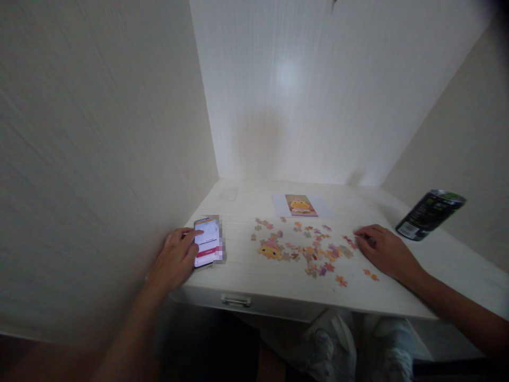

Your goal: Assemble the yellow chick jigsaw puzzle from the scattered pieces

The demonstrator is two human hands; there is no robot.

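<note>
My left hand is at the left edge of the table, its index finger stretched over the lit screen of a smartphone. The thumb lies by the phone's near side, and the phone rests on the tabletop. On the right, my right hand rests on the table with its fingers curled and the fingertips close together. Whether anything is between them is hidden. Beside those fingertips lie a few reddish jigsaw puzzle pieces. A small joined section with a yellow face lies among many loose pieces.
Behind the pieces lies a printed reference picture on white paper. A dark drink can stands at the right. A thin clear item is at the back left. Pale panels enclose the table, whose front has a drawer handle.
</note>
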